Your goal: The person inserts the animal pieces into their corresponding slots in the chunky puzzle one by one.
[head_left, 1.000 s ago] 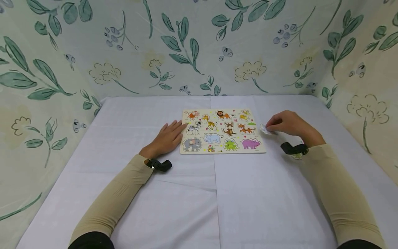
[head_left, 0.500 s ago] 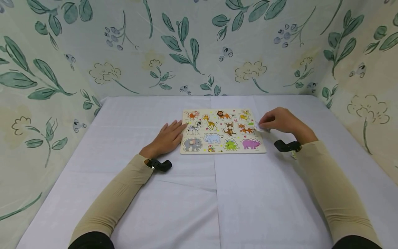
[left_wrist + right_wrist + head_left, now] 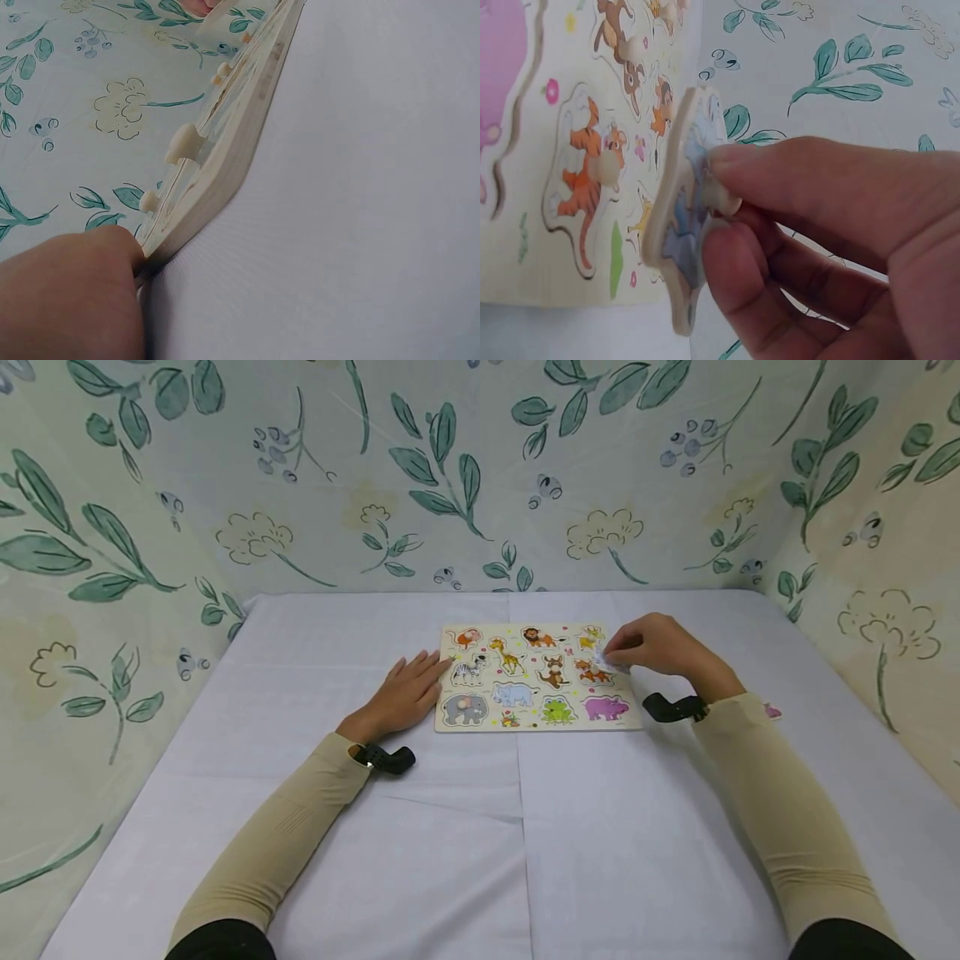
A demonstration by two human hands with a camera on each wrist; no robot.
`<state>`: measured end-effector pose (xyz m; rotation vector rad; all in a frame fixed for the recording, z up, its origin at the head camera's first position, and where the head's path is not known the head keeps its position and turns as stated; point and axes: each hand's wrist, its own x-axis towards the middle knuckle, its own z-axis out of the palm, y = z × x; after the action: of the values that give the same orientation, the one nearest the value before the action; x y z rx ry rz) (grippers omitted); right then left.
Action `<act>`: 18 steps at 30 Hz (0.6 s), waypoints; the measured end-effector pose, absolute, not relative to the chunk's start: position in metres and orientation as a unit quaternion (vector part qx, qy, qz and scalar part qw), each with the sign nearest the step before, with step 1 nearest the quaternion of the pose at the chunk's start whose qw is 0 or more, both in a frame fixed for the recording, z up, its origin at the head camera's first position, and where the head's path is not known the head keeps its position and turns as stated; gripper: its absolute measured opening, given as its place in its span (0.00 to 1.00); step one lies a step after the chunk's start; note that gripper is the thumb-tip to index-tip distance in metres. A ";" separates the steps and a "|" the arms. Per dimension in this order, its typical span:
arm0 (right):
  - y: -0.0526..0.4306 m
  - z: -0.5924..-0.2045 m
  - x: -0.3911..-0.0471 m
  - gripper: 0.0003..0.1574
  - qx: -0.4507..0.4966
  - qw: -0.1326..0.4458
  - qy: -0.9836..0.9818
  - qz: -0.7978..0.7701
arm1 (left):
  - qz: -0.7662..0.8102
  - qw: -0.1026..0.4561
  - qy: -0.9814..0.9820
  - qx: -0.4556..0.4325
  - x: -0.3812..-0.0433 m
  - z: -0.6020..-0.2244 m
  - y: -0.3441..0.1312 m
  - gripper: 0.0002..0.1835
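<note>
A wooden knob puzzle board [image 3: 483, 725] with colourful animals lies flat on the table. My left hand [image 3: 403, 693] rests at its left edge with fingers extended; in the left wrist view the thumb side touches the board's wooden edge [image 3: 221, 176]. Above the board's right side, my right hand [image 3: 660, 647] pinches a blue animal puzzle piece [image 3: 684, 240] by its knob, between thumb and fingers. That piece stands tilted on edge, close to the tiger [image 3: 592, 169] and apart from the board's surface. Its exact animal is hard to tell from this angle.
A pink puzzle piece [image 3: 772, 711] lies on the white tablecloth [image 3: 420, 860], partly hidden behind the right forearm. Leaf-patterned cloth [image 3: 480, 485] hangs behind the table and along both sides. Each wrist wears a black camera mount [image 3: 388, 760].
My right hand has moved left with the puzzle piece, from beside the board to over its right side. The pink piece has come into view behind the forearm. My left hand stays put.
</note>
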<state>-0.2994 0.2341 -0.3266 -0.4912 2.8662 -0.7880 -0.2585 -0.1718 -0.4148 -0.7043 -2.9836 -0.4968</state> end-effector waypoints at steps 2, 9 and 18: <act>0.229 -0.327 -0.301 0.09 -0.168 0.065 0.948 -0.263 | -0.159 0.019 -0.961 -0.226 -0.258 -0.415 -0.172 0.28; 0.211 -0.326 -0.306 0.07 -0.201 0.062 0.941 -0.265 | -0.154 0.018 -0.962 -0.225 -0.258 -0.415 -0.171 0.28; 0.192 -0.325 -0.311 0.06 -0.221 0.053 0.936 -0.269 | -0.154 0.020 -0.962 -0.224 -0.257 -0.415 -0.171 0.28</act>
<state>-0.3110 0.1922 -0.3249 -0.6716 2.8453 -0.8185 -0.2574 -0.1710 -0.4145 -0.6945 -2.9846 -0.4788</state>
